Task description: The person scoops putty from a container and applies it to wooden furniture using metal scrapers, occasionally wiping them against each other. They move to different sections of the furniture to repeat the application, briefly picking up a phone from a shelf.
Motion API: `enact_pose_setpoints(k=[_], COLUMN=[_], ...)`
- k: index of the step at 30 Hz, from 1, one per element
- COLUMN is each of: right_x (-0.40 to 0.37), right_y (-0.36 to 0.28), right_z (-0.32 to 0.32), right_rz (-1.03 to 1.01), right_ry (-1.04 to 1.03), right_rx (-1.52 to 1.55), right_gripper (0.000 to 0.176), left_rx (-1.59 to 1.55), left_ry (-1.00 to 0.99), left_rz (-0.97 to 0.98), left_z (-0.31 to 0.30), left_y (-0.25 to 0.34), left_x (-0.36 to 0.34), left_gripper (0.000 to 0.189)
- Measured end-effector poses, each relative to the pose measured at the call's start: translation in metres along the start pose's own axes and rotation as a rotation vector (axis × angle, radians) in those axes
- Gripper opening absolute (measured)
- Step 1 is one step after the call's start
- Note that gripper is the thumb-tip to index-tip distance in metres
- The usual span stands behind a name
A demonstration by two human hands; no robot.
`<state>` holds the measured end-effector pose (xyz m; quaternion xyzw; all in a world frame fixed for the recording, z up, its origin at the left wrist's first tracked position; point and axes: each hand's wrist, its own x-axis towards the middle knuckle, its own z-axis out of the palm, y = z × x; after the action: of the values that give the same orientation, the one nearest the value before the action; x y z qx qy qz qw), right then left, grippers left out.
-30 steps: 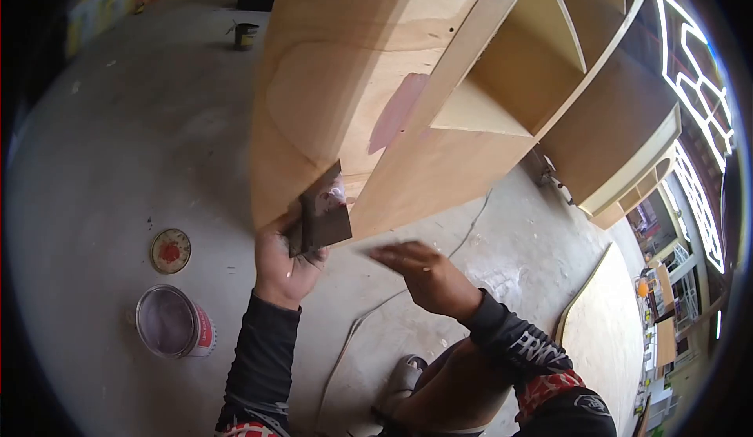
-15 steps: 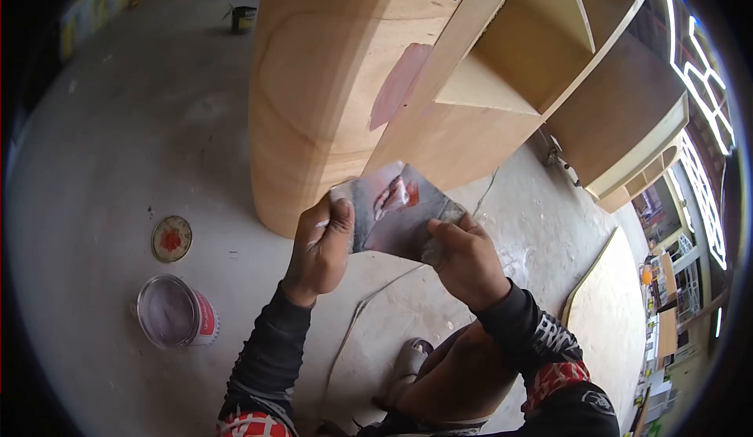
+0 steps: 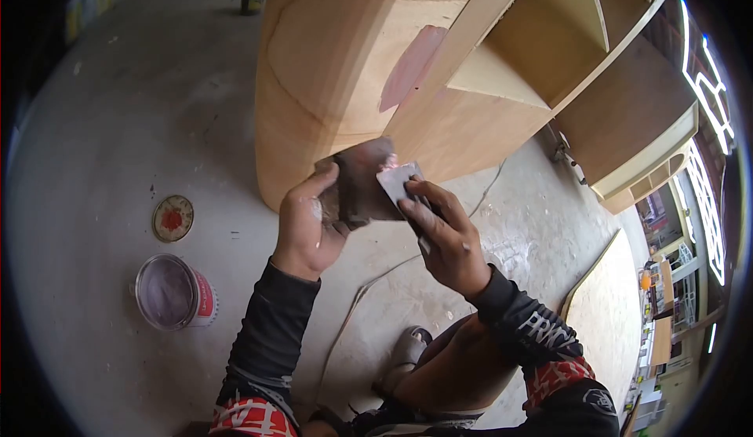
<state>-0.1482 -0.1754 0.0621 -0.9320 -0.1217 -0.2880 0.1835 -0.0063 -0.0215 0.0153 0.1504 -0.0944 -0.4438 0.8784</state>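
Two scrapers touch: the left hand (image 3: pixel 306 231) grips the big scraper (image 3: pixel 359 192), the right hand (image 3: pixel 444 239) grips the small scraper (image 3: pixel 394 179), near one can (image 3: pixel 171 293) and one lid (image 3: pixel 172 218).

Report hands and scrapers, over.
Left hand shut on wide scraper. Right hand shut on small scraper, blade against the wide one. Cabinet close behind; can on floor, apart.
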Motion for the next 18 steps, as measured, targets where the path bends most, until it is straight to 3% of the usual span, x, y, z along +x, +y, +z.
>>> enact_pose_setpoints(k=[2,3,6,8,10,15,18], right_x=[0.003,0.002,-0.003,0.012,0.015,0.012,0.013], right_y=[0.005,0.014,0.014,-0.003,-0.011,-0.013,-0.015], right_z=[-0.005,-0.007,-0.001,-0.005,-0.005,0.009,0.008], right_rz=[0.18,0.252,0.243,0.062,-0.101,-0.123,-0.131], right_ry=[-0.114,-0.285,-0.116,-0.08,-0.073,-0.073,-0.214], right_rx=[0.006,0.036,0.027,-0.145,-0.292,-0.33,-0.318], right_gripper=[0.059,0.061,0.057,0.05,0.045,0.054,0.053], left_rx=[-0.013,-0.041,0.014,0.186,0.9,0.625,0.523], left_ry=[0.133,0.164,0.264,0.31,0.389,0.345,0.344], left_rz=[0.098,0.154,0.431,0.627,0.932,0.763,0.744], left_z=[-0.002,-0.007,-0.016,-0.026,-0.024,-0.004,0.0], left_y=[0.006,0.007,0.006,0.003,0.002,-0.002,0.001], left_x=[0.0,0.002,0.009,0.015,0.013,0.005,0.002], left_gripper=[0.024,0.024,0.022,0.022,0.024,0.026,0.026])
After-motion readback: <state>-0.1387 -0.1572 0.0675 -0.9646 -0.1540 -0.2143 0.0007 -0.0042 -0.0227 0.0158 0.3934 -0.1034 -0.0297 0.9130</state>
